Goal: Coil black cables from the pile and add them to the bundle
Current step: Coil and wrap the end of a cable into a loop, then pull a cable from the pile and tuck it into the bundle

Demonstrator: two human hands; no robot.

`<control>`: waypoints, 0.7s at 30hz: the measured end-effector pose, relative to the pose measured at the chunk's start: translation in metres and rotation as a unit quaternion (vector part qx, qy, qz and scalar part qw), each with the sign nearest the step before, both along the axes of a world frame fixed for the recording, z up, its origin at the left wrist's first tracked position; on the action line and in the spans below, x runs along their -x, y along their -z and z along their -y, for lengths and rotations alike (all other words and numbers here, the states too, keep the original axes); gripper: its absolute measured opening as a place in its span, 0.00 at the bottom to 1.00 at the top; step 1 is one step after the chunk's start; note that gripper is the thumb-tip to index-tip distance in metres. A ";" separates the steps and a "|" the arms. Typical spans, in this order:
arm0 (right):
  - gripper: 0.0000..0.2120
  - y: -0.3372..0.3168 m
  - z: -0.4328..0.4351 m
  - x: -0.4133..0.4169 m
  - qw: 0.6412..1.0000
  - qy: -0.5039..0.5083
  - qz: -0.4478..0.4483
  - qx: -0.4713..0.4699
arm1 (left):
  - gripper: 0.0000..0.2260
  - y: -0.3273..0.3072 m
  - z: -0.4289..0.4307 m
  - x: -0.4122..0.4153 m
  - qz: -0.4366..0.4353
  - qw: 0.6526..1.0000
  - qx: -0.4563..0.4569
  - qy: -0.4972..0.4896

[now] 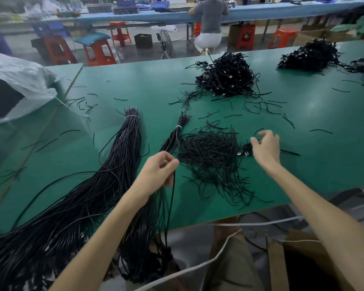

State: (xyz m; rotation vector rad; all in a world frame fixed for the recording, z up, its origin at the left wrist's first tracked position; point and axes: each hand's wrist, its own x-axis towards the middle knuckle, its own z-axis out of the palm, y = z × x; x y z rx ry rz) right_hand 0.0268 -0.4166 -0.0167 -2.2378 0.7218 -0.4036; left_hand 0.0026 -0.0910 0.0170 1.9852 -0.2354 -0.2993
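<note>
Cables (78,208), black, long, lay as a thick bundle across the left of the green counter (147,85), bound near the far end with a pale tie and spilling over the near edge. A second, thinner bundle (174,135), tied with a white band, lay just right of it and ran down toward the near edge.

Left hand (159,169): fingers curled closed, pinching thin black cable strands that hung down past the counter edge.

Right hand (266,147): fingers spread loosely, open, hovering over the right edge of a loose pile of short black ties (210,156); small metal-tipped connectors (243,153) lay just beside it. Whether the fingertips touched anything could not be told.

Further back: a heaped cable pile (225,75) at centre, another heap (309,55) to the right, stray ties scattered between.

Left edge: a white plastic sack (19,76), open-mouthed. Near right, below the counter: a brown cardboard box (298,257).

Background: a seated person (209,19) at a far blue bench, orange stools (97,51), a floor fan (165,44).
</note>
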 end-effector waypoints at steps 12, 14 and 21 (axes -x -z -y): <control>0.17 -0.021 -0.170 0.044 0.875 -0.337 -0.055 -0.343 | 0.06 0.010 0.003 -0.020 0.065 0.989 0.104 -0.085; 0.18 -0.017 -0.170 0.048 0.881 -0.308 -0.046 -0.356 | 0.07 0.026 -0.007 -0.023 0.170 0.983 -0.050 -0.054; 0.21 -0.027 -0.188 0.071 0.871 -0.383 -0.027 -0.307 | 0.25 0.072 -0.021 -0.033 0.211 0.845 -0.478 0.115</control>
